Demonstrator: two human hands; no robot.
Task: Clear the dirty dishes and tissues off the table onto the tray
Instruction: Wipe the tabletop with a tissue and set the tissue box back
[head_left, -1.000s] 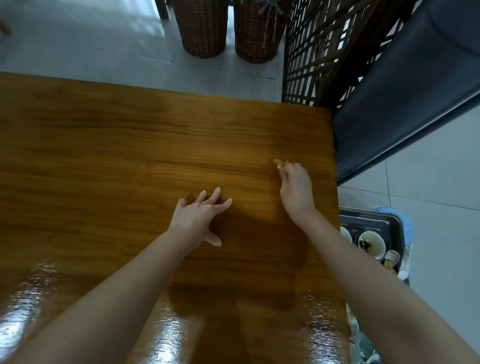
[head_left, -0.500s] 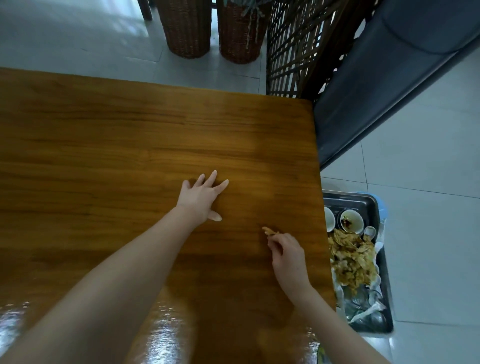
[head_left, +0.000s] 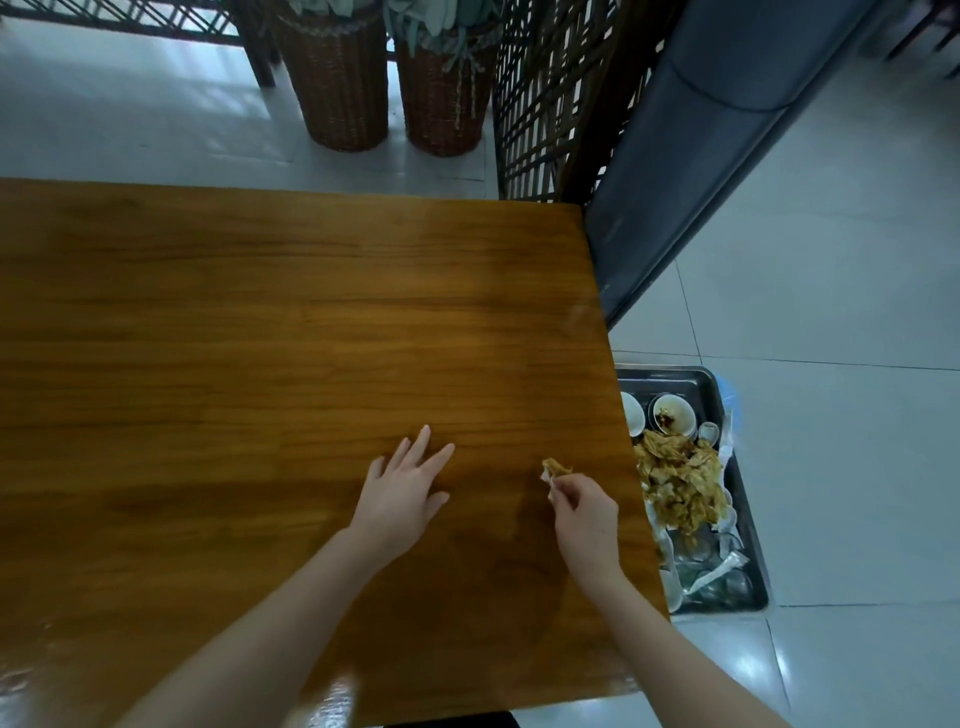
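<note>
Relocated since a second ago: right hand (head_left: 584, 512), from further up the tabletop (head_left: 260, 338) to lower right of centre, close to the right edge. Pinches a brown-stained tissue scrap (head_left: 556, 467) between thumb and fingertips. Left hand (head_left: 402, 491): centre frame, fingers spread, flat on the wood, holding nothing. Tray (head_left: 675, 382): right of frame, below tabletop level, bearing bowls (head_left: 674, 414) and a soiled tissue heap (head_left: 680, 483). Judgement: scrap likely the last item; short carry rightward and a drop remaining.
</note>
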